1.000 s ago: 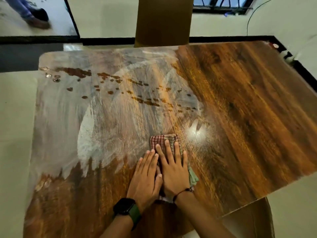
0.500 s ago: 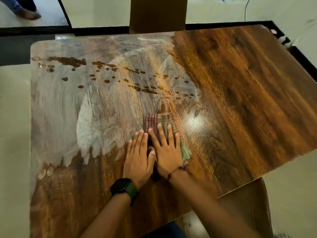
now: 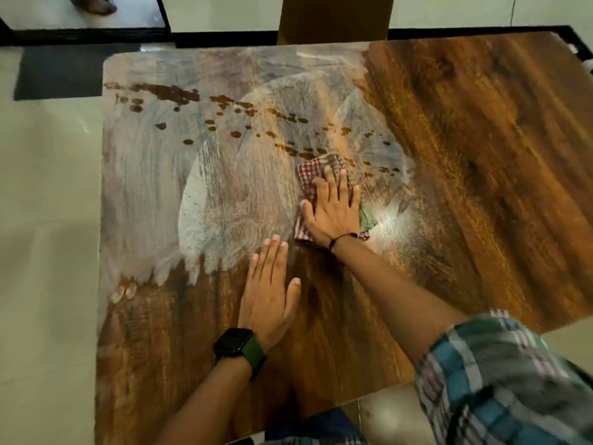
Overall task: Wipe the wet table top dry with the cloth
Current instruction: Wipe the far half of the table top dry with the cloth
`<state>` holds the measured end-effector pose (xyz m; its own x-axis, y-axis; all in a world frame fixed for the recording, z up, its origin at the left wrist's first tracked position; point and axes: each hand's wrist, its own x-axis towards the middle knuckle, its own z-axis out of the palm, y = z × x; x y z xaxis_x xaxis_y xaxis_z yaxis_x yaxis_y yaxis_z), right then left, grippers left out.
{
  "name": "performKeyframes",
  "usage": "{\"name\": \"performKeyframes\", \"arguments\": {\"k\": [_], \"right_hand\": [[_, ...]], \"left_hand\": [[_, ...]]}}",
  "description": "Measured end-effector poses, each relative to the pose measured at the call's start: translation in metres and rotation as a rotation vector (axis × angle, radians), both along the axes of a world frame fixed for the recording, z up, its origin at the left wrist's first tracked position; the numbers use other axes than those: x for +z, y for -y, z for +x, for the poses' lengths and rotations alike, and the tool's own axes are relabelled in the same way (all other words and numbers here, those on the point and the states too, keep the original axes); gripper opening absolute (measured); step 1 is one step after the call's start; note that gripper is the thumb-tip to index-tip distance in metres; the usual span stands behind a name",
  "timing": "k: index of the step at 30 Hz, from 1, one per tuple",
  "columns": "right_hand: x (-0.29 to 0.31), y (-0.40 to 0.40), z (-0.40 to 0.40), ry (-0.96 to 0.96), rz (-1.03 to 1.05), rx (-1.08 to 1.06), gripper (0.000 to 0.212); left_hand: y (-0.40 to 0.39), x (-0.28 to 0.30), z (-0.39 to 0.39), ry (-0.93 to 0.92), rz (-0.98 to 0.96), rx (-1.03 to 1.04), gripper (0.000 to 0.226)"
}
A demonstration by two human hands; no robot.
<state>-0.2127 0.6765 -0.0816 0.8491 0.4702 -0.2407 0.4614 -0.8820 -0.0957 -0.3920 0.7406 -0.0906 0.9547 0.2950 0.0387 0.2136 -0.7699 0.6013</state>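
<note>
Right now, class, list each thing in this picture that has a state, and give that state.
table top: still wet, streaked, with droplets across the far left
cloth: bunched, flat on the table, under the right hand
right hand: fingers straight, pressing the cloth
left hand: flat on the bare table, off the cloth
watch: worn on the left wrist

You are in what looks like a room of a home, standing at a wood-grain tabletop with rounded corners. Pale, glossy floor tiles surround it. A dark mat lies on the floor beyond the far left corner, and a black strip runs along the base of the far wall. A brown chair back stands against the far edge. At the top left, another person's bare foot shows on the tiles.
</note>
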Motion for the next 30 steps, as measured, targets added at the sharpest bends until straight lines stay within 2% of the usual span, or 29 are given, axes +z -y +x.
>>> {"name": "performKeyframes", "arguments": {"k": [3, 5, 7, 10, 14, 18, 20, 22, 25, 30], "right_hand": [[-0.002, 0.007, -0.071, -0.018, 0.051, 0.206, 0.068], [0.002, 0.011, -0.108, 0.025, 0.165, 0.323, 0.058], [0.002, 0.009, -0.108, 0.128, 0.266, 0.409, 0.035], [-0.001, -0.011, -0.071, 0.197, 0.314, 0.419, 0.029], [-0.008, -0.057, -0.024, 0.142, 0.255, 0.218, 0.044], [-0.001, -0.084, -0.012, 0.118, 0.186, 0.179, 0.059], [-0.004, -0.077, -0.047, 0.090, 0.214, 0.254, 0.064], [-0.008, -0.066, -0.104, 0.075, 0.283, 0.426, 0.064], [-0.014, -0.047, -0.163, 0.044, 0.245, 0.601, 0.066], [-0.018, -0.072, -0.121, 0.087, 0.219, 0.701, 0.060]], "left_hand": [[-0.017, -0.002, -0.002, 0.022, 0.005, 0.155, 0.062], [-0.029, 0.000, -0.002, 0.018, 0.005, 0.250, 0.062], [-0.040, 0.002, -0.003, 0.015, 0.030, 0.298, 0.062], [-0.054, 0.002, -0.010, 0.004, 0.041, 0.357, 0.063], [-0.065, -0.002, -0.021, 0.006, 0.006, 0.430, 0.066], [-0.066, -0.001, -0.023, 0.034, -0.050, 0.446, 0.069], [-0.065, -0.001, -0.023, 0.073, -0.078, 0.442, 0.066], [-0.068, 0.000, -0.025, 0.107, -0.118, 0.439, 0.063], [-0.075, -0.001, -0.036, 0.129, -0.125, 0.401, 0.061], [-0.077, -0.006, -0.048, 0.157, -0.138, 0.369, 0.060]]}}
